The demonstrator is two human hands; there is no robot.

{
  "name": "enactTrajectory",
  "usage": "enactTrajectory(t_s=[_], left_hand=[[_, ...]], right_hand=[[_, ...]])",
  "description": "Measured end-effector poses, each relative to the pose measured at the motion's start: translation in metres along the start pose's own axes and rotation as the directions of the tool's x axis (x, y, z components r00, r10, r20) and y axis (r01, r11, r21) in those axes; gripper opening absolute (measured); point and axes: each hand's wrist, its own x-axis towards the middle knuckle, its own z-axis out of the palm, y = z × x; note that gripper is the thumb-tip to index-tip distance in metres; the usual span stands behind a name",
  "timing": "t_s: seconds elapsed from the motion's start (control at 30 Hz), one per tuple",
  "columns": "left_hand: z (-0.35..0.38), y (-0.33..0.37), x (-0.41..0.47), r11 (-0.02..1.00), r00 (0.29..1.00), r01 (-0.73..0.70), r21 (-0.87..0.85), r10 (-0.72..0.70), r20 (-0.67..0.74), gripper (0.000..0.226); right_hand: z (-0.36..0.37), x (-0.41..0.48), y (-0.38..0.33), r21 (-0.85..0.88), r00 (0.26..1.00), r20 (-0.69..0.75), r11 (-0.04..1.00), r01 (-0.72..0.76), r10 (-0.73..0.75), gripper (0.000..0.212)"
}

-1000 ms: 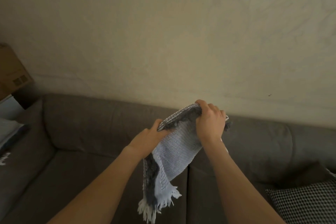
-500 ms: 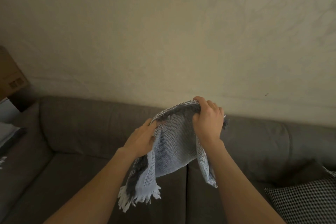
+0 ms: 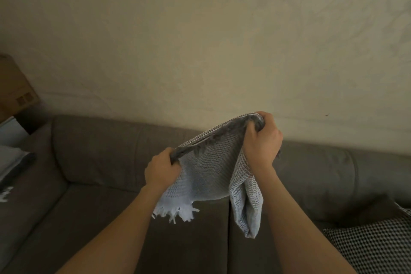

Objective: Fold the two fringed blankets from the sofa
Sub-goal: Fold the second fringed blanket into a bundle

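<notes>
A light blue knitted blanket (image 3: 209,173) with a dark grey band and white fringe hangs in the air above the sofa (image 3: 106,153). My left hand (image 3: 162,168) grips its lower left top corner. Higher and to the right, my right hand (image 3: 262,142) grips the other top corner. The top edge stretches taut between both hands. White fringe dangles below my left wrist, and a folded layer hangs under my right wrist. A second blanket (image 3: 13,162), grey and pale with white fringe, lies at the far left edge on the sofa arm.
The grey sofa runs along a cream wall, with a seam between its seat cushions below the blanket. A black-and-white checked cushion (image 3: 373,244) sits at the lower right. A cardboard box (image 3: 15,93) stands at the left beside the sofa.
My hands moved apart, the left one lower and leftward, spreading the bunched blanket wider. The hanging fringe swung left and a folded layer dropped under my right wrist.
</notes>
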Motion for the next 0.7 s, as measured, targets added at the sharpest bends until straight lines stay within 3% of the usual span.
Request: enactTrajectory(t_s=[0.1, 0.2, 0.27, 0.37, 0.5, 0.6, 0.7], left_hand=[[0.01, -0.01, -0.001, 0.983, 0.987, 0.155, -0.098, -0.148, 0.067, 0.008], [0.015, -0.011, -0.001, 0.965, 0.983, 0.177, -0.191, -0.163, 0.09, 0.01], [0.014, -0.003, -0.002, 0.96, 0.985, 0.173, -0.222, -0.163, 0.06, 0.018], [0.005, 0.014, 0.0, 0.95, 0.978, 0.205, -0.235, -0.208, 0.013, 0.043], [-0.011, 0.027, 0.012, 0.955, 0.944, 0.285, -0.076, -0.267, 0.194, 0.075], [-0.013, 0.025, 0.016, 0.948, 0.927, 0.318, -0.02, -0.307, 0.216, 0.091], [-0.014, 0.023, 0.008, 0.942, 0.93, 0.329, 0.071, -0.336, 0.149, 0.082]], right_hand=[[-0.002, 0.002, -0.007, 0.107, 0.992, -0.067, 0.989, -0.098, 0.105, 0.015], [-0.003, 0.001, -0.01, 0.162, 0.978, -0.114, 0.975, -0.154, 0.174, 0.012], [-0.004, 0.005, -0.009, 0.107, 0.968, -0.097, 0.97, -0.219, 0.23, 0.011], [-0.009, 0.018, 0.005, -0.098, 0.939, 0.039, 0.936, -0.338, 0.343, 0.04], [-0.01, 0.023, 0.026, -0.345, 0.812, 0.307, 0.853, -0.391, 0.496, 0.045], [-0.004, 0.011, 0.033, -0.284, 0.782, 0.339, 0.849, -0.445, 0.523, 0.039], [0.003, -0.002, 0.035, -0.29, 0.763, 0.434, 0.876, -0.385, 0.479, 0.041]])
